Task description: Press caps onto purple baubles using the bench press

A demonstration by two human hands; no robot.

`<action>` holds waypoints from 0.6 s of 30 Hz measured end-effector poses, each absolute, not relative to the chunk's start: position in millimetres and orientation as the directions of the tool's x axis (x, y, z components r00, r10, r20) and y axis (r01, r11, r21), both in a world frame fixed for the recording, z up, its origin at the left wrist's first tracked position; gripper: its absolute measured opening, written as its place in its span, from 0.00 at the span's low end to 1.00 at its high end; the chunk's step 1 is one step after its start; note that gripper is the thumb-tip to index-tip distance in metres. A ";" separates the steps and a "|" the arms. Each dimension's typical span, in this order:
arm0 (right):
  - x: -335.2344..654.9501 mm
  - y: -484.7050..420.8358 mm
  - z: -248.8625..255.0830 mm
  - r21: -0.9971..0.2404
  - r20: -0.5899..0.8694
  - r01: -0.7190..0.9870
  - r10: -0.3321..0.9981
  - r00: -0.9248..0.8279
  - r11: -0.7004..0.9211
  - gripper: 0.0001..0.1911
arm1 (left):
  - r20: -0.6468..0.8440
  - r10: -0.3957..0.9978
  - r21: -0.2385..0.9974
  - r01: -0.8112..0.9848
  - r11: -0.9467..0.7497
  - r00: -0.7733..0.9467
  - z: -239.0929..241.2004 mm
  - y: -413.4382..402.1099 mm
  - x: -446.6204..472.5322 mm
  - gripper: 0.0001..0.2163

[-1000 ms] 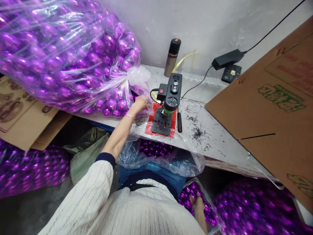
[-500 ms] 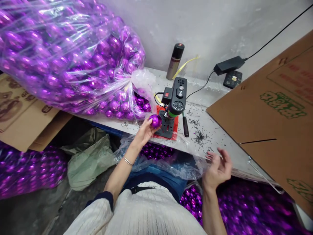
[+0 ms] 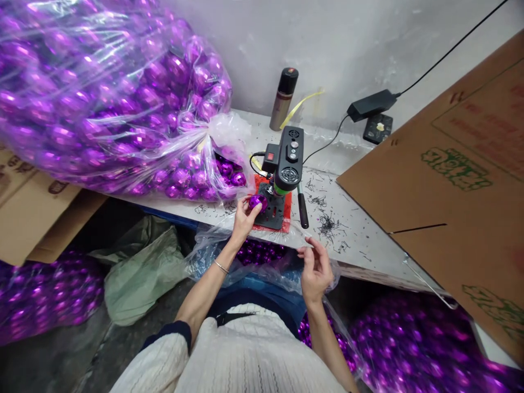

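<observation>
My left hand (image 3: 242,221) is closed round a shiny purple ball (image 3: 256,202) and holds it on the base of a small black bench drill (image 3: 282,174), under the drill head. The drill stands on a red mat (image 3: 287,210) near the front edge of the white table (image 3: 352,240). My right hand (image 3: 314,267) hovers at the table's edge below the drill's black lever (image 3: 302,204), fingers loosely curled with thumb and forefinger near each other; nothing shows in it.
A big clear bag of purple balls (image 3: 102,98) fills the table's left. More purple balls lie in plastic under the table (image 3: 262,252) and at right (image 3: 409,344). Cardboard (image 3: 454,180) leans at right. A spray can (image 3: 283,98), a power adapter (image 3: 370,105) and black shavings (image 3: 329,221) are behind.
My left hand took a purple ball from the bag and brought it under the drill head. My right hand rose from the balls at lower right to the table's edge.
</observation>
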State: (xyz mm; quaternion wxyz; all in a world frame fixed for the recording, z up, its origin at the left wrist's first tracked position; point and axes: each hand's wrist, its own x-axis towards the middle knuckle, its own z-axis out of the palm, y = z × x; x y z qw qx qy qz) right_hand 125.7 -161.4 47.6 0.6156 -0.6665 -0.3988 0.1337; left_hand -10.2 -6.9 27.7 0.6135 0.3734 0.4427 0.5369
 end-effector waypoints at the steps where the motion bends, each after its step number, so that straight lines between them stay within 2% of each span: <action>1: 124.9 -165.8 43.4 -0.931 0.289 0.362 0.715 0.637 0.054 0.16 | -0.110 0.994 0.951 -0.287 0.113 0.025 24.7 -5.8 -8.1 0.25; 6: 120.8 -180.3 31.2 -0.946 0.218 0.324 0.768 0.603 0.014 0.15 | -0.007 1.000 1.000 -0.008 0.007 -0.016 12.2 -2.6 0.6 0.28; 9: 119.3 -182.6 30.3 -0.946 0.207 0.325 0.787 0.582 0.009 0.15 | 0.034 0.999 0.987 0.154 -0.034 0.002 9.9 -1.7 3.7 0.25; 15: 122.4 -182.0 30.8 -0.925 0.261 0.378 0.801 0.538 0.047 0.15 | 0.130 0.987 0.972 0.183 -0.146 0.097 13.0 -0.6 7.5 0.25; 18: 129.1 -175.6 37.6 -0.871 0.372 0.481 0.775 0.511 0.101 0.15 | 0.158 0.975 0.967 0.174 -0.185 0.157 15.1 0.0 6.3 0.24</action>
